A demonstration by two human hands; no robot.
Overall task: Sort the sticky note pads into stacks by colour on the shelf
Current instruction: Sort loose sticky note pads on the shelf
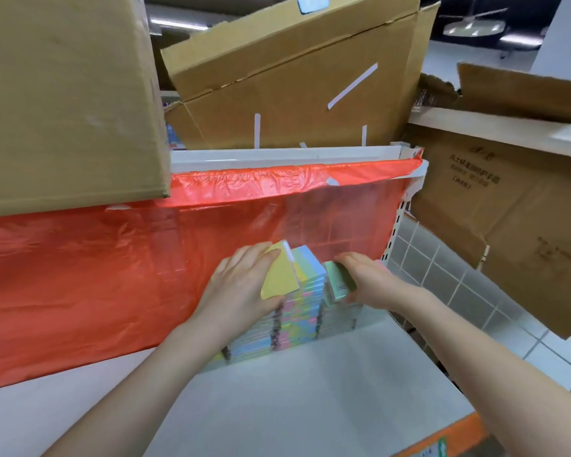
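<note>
- The sorting looks like it is in the middle. Each hand has taken one pad off the mixed pile, and neither pad is on a pile of its own colour yet.
- The left hand [241, 278] grips a yellow sticky note pad [279, 275]. Its thumb is on one edge and its fingers on the other, and the pad is tipped up on its side.
- The right hand [368, 278] has its fingers curled round a green sticky note pad [338, 280], lifted and tilted too.
- Between the two hands stands the tall stack of pads [302, 311], with blue, pink, yellow and green all mixed. It sits at the back of the white shelf [310, 397], against a red plastic sheet [80, 275].
- Next, I think each pad needs its own spot on the bare shelf, yellow in one place and green in another, laid down flat.
- Both arms reach forward and come in close together at the stack.
- Big cardboard boxes [277, 77] sit on the shelf above.
</note>
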